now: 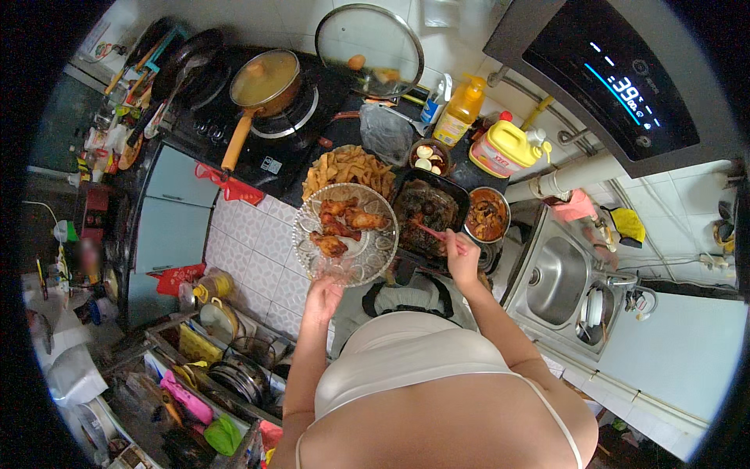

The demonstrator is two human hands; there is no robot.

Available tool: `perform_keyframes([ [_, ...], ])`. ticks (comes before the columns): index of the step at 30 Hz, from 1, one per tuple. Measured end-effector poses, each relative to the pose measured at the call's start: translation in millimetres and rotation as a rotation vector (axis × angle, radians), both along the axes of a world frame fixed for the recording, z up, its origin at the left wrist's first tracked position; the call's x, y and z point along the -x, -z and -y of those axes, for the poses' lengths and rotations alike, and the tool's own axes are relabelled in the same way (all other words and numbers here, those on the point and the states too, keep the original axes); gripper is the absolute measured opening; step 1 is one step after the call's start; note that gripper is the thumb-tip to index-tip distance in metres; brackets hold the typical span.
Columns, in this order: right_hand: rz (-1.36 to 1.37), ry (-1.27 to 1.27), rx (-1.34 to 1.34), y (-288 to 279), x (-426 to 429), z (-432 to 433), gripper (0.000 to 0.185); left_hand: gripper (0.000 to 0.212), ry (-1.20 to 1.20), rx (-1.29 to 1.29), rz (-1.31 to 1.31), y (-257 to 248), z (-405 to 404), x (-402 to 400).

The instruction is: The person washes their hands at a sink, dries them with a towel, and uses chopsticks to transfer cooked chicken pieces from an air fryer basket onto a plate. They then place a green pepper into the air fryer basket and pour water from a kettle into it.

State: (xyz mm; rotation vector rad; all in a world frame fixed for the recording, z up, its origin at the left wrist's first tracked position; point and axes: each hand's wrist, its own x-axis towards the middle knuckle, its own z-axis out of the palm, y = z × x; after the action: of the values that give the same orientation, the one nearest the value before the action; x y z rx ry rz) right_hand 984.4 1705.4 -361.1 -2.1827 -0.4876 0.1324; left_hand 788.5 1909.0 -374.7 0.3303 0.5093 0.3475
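Observation:
My left hand [324, 298] grips the near rim of a clear patterned glass plate [372, 261]. On the plate lie several browned chicken wings [334, 225]. In my right hand [464, 261] is a thin pinkish-red utensil [430, 231], its tip over a dark rectangular tray [463, 196]. Dark, crusted residue covers the tray's inside; whether the tip touches it I cannot tell. Behind the glass plate sits a pile of golden fried strips [351, 170], partly hidden by it. Right of the tray is a round bowl [507, 225] of food in reddish sauce.
A lidded pot [275, 88] rests on the gas stove, handle [237, 143] pointing towards me. Halved eggs fill a small bowl [445, 153] behind the tray. Bottles, including a yellow jug [510, 143], line the wall. To the right is a steel sink [556, 281]; a range hood [621, 76] hangs above.

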Motion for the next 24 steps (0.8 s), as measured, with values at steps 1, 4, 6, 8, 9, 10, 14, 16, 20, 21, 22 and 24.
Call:
perform_keyframes([
  [1, 0.001, -0.002, 0.002, 6.2, -1.7, 3.3, 0.017, 0.055, -0.002, 0.002, 0.001, -0.3, -0.5, 0.3],
  [4, -0.39, 0.22, -0.438, 18.9, -5.8, 11.7, 0.029, 0.055, -0.006, 0.013, -0.075, -2.4, -1.8, 0.3],
  [6, -0.393, 0.233, -0.428, 18.5, -6.5, 15.5, 0.028, 0.053, -0.007, 0.009, 0.021, -2.5, -2.0, -3.7],
  [8, -0.43, 0.194, -0.476, 18.7, -6.5, 18.9, 0.023, 0.052, -0.014, 0.018, -0.003, -2.6, -2.3, -4.6],
  [9, -0.429, 0.194, -0.477, 14.6, -5.2, 17.9, 0.023, 0.05, -0.022, 0.025, -0.028, -2.6, -2.7, -4.7],
  [10, -0.327, 0.134, -0.411, 7.7, -3.2, 15.8, 0.018, 0.05, -0.021, 0.025, -0.027, -1.5, -2.9, -5.1],
  [14, 0.027, -0.024, -0.153, -12.6, -5.1, 12.1, 0.01, 0.053, -0.014, 0.008, -0.017, 2.7, -2.7, -5.3],
  [16, 0.111, -0.058, -0.105, -18.6, -7.0, 8.7, 0.009, 0.057, -0.01, -0.003, -0.05, 3.6, -1.4, -5.6],
  [20, 0.131, -0.118, -0.065, -11.0, -13.0, 2.5, 0.009, 0.056, 0.004, -0.024, -0.044, 1.6, 1.5, -6.3],
  [21, 0.131, -0.127, -0.054, -10.4, -14.6, 0.5, 0.01, 0.056, -0.004, -0.029, -0.038, 0.3, 2.4, -5.9],
  [22, 0.129, -0.127, -0.054, -10.3, -17.7, -0.9, 0.01, 0.056, -0.004, -0.03, -0.041, 0.7, 2.9, -4.8],
  [24, 0.085, -0.147, 0.006, -10.5, -25.6, -3.8, 0.013, 0.054, -0.018, 0.013, 0.019, 2.2, 3.9, -2.2],
])
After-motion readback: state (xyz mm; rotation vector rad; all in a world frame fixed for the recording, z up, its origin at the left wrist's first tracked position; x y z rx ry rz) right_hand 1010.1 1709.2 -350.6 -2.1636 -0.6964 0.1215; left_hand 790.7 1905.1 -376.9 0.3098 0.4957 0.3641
